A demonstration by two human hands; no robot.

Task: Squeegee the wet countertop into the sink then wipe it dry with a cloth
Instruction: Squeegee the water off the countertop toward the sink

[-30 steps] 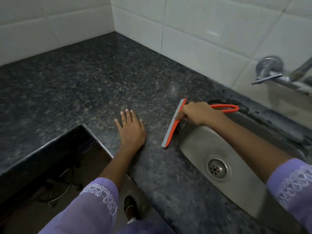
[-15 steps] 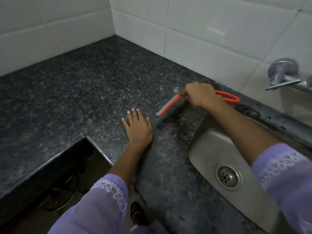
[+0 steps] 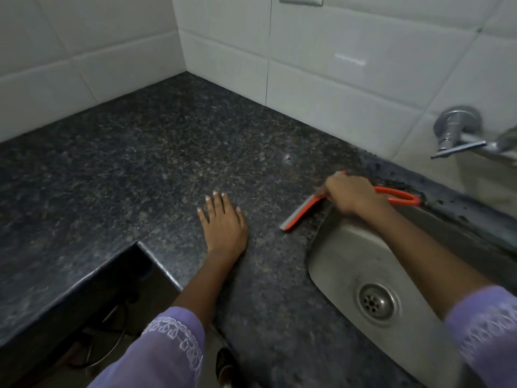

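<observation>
White glossy wall tiles (image 3: 349, 79) meet in a corner behind the dark speckled stone worktop (image 3: 140, 163), with a faint light glare on one tile. A chrome tap (image 3: 458, 130) juts from the wall at right. Below the worktop's notched edge, the floor (image 3: 84, 345) lies in shadow, with a thin cable (image 3: 112, 345) on it.

The right hand (image 3: 353, 194) grips the orange squeegee (image 3: 303, 212) by its looped handle, with the blade lying on the dark speckled countertop (image 3: 156, 152) just beside the far left corner of the steel sink (image 3: 333, 264) and the handle reaching over the sink's back rim. The left hand (image 3: 223, 224) rests flat on the countertop with its fingers straight, to the left of the sink and apart from the blade. A metal tap (image 3: 458, 133) juts from the white tiled wall (image 3: 335, 68) behind the sink.
</observation>
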